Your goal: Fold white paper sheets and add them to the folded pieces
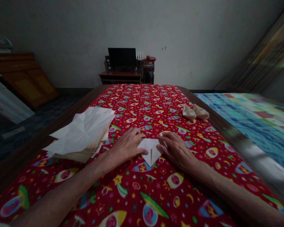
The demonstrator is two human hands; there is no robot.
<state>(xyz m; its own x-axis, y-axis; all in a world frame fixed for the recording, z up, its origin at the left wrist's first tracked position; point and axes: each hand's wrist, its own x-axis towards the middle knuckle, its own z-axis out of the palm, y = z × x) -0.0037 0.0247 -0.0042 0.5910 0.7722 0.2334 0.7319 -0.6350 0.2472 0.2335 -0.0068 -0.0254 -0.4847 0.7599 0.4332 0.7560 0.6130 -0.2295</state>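
A small piece of folded white paper [149, 144] lies on the red patterned cloth, its straight edge away from me and its point toward me. A crease or slit runs down its middle. My left hand [128, 143] holds the paper's left corner, with the thumb on top and the fingers curled at the edge. At the right corner, my right hand [177, 150] pinches the paper between thumb and bent fingers. The fingers partly cover both corners.
A stack of creased paper sheets [85, 130] lies to the left. Two folded paper shapes [195, 112] sit near the table's right edge. The red cloth [146, 101] covers the table. Beyond it are a monitor [122, 57] and a red telephone [150, 58]. A bed [248, 126] stands at right.
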